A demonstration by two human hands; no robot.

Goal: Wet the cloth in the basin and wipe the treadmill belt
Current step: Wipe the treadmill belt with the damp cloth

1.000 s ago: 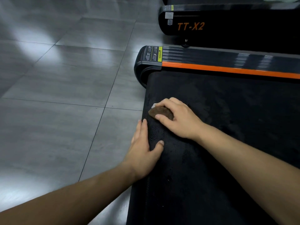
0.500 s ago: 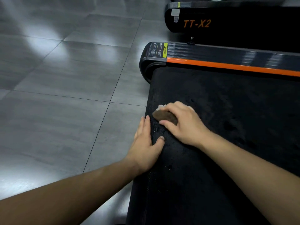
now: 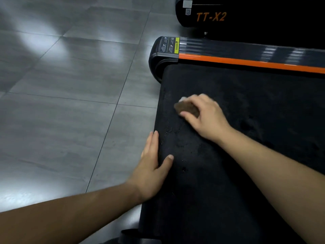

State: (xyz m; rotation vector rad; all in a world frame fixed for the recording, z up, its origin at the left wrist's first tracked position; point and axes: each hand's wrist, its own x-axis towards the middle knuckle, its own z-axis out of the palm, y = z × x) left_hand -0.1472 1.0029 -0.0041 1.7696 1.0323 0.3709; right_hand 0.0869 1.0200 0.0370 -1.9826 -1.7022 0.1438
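Observation:
The black treadmill belt (image 3: 246,111) fills the right half of the view, with wet patches on it. My right hand (image 3: 205,117) grips a bunched brown cloth (image 3: 186,107) and presses it on the belt near its rear left end; a pale corner of the cloth shows above my fingers. My left hand (image 3: 153,166) rests on the belt's rear edge, fingers straight over the edge and thumb on top. No basin is in view.
An orange-striped side rail (image 3: 246,57) with a warning label runs along the belt's far side. A second treadmill marked TT-X2 (image 3: 211,16) stands behind it. Grey tiled floor (image 3: 70,85) lies to the left.
My right hand has slid the cloth a little away from the belt's rear edge, toward the right. My left hand stays on the edge.

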